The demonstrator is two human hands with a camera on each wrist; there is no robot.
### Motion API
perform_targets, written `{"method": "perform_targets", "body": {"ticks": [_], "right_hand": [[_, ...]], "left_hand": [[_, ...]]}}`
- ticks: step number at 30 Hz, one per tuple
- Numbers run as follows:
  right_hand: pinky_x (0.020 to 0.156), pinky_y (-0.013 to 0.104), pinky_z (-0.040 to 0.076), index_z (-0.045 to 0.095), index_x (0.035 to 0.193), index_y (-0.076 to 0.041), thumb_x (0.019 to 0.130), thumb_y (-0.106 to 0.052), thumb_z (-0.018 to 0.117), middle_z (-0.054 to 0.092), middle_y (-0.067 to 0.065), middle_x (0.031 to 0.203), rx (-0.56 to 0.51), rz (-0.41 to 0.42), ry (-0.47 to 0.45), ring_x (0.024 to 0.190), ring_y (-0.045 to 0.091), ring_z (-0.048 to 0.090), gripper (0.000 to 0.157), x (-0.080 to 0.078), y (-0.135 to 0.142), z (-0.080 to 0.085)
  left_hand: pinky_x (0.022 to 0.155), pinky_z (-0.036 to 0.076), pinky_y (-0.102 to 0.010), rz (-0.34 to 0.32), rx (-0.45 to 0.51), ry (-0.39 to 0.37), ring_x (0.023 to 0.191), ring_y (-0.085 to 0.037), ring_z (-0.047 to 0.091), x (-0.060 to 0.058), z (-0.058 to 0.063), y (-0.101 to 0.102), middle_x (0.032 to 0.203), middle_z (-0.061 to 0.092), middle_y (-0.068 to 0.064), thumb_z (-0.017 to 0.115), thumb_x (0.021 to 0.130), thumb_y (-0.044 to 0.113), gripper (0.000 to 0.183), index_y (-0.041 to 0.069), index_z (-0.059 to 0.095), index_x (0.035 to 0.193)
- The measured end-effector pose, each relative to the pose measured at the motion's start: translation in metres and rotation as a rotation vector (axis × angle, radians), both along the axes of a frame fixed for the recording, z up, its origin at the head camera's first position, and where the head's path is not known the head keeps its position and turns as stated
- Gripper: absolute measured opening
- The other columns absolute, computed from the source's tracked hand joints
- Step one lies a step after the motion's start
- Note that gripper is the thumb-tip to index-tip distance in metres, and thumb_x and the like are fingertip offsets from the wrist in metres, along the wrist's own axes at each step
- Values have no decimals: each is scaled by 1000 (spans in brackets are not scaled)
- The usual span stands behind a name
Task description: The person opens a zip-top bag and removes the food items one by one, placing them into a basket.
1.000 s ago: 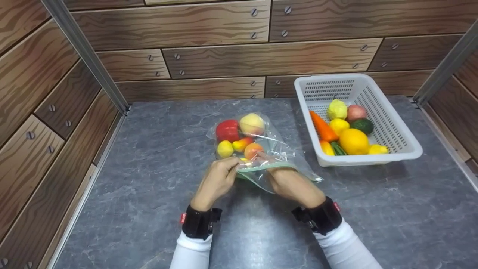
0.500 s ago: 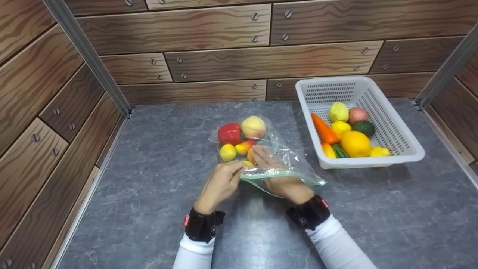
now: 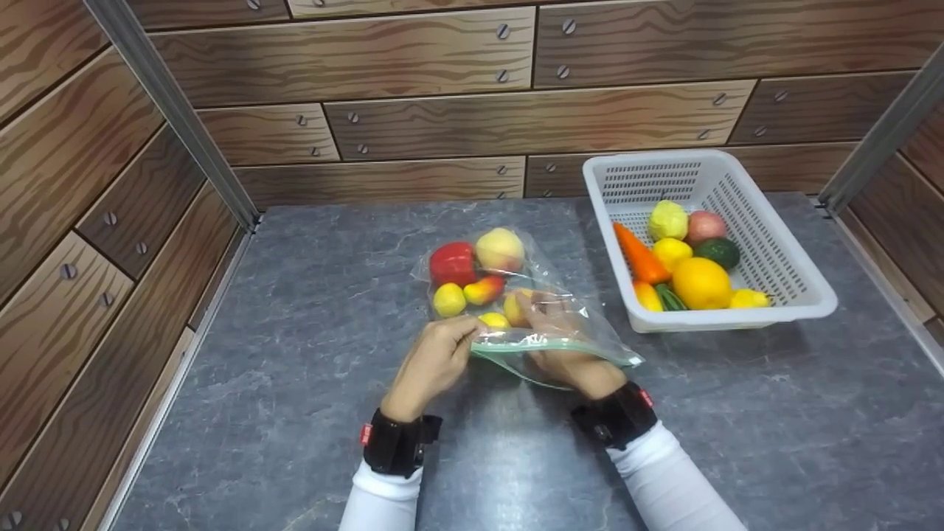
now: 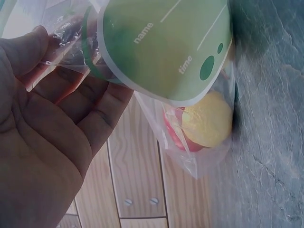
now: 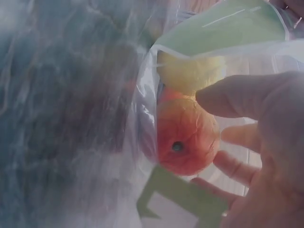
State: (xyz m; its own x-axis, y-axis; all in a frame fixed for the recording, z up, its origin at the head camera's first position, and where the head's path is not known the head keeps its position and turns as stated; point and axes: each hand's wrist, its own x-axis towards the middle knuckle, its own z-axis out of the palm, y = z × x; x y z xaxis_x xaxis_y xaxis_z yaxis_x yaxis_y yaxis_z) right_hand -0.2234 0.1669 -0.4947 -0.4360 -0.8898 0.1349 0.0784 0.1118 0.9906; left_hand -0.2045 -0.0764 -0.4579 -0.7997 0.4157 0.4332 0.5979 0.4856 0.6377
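Note:
A clear zip bag (image 3: 560, 310) with a green seal strip lies on the grey tabletop. Inside are a red bell pepper (image 3: 452, 263), a pale peach (image 3: 500, 249), a small yellow fruit (image 3: 449, 300), a red-yellow mango (image 3: 484, 290) and another yellow fruit (image 3: 493, 321). My left hand (image 3: 439, 354) pinches the bag's mouth at its left end. Reaching through the mouth, my right hand (image 3: 564, 343) lies inside the bag, thumb and fingers spread beside a round orange-red fruit (image 5: 187, 137). Its fingertips are right at the fruit's edge. A green printed label (image 4: 161, 42) shows in the left wrist view.
At the right stands a white perforated basket (image 3: 804, 295) holding a carrot (image 3: 640, 254), an orange (image 3: 700, 283), a dark green avocado (image 3: 717, 254) and several other fruits and vegetables. Wood-patterned walls (image 3: 428, 125) border the tabletop at the back and sides.
My right hand went deeper into the bag, lying flat over the orange-red fruit, then shifted right. That fruit now sits farther right and uncovers more of the front yellow fruit. My left hand keeps its pinch.

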Motion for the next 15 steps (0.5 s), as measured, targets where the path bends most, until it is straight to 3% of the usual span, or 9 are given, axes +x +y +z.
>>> {"method": "perform_targets", "body": {"ticks": [1, 3, 8, 12, 15], "right_hand": [[89, 28, 57, 58, 139, -12, 97, 16, 30, 73, 7, 121, 17, 3, 34, 111, 20, 68, 58, -1, 0, 0], [87, 28, 57, 64, 130, -13, 98, 15, 30, 74, 6, 114, -48, 15, 34, 104, 19, 69, 54, -2, -1, 0], [89, 31, 56, 65, 124, -11, 99, 10, 35, 71, 6, 108, -18, -46, 119, 99, 17, 66, 44, 0, -4, 4], [88, 30, 56, 60, 128, -12, 98, 12, 39, 71, 3, 110, 30, -58, 168, 98, 14, 66, 44, 5, -1, 5], [91, 30, 56, 57, 135, -16, 97, 10, 39, 71, 1, 114, 120, -56, 134, 102, 14, 65, 49, 7, 0, 9]], "left_hand": [[75, 58, -35, 0, 2, -2, 82, -20, 67, 0, 0, 0, 88, 72, -7, 62, 99, 1, 13, 4, 73, 93], [75, 58, -35, -1, 7, -8, 82, -19, 67, 0, 0, 0, 88, 72, -7, 62, 99, 0, 13, 4, 73, 93], [74, 58, -34, 5, 7, -6, 82, -18, 67, 0, 1, -1, 88, 72, -5, 62, 97, -2, 14, 5, 73, 93], [79, 59, -35, 11, 12, -8, 87, -20, 70, 0, 1, -3, 93, 74, -6, 62, 97, -2, 13, 5, 73, 94], [81, 60, -36, 14, 18, -9, 90, -20, 71, 0, 1, -4, 94, 75, -5, 62, 97, -2, 14, 5, 74, 95]]}}
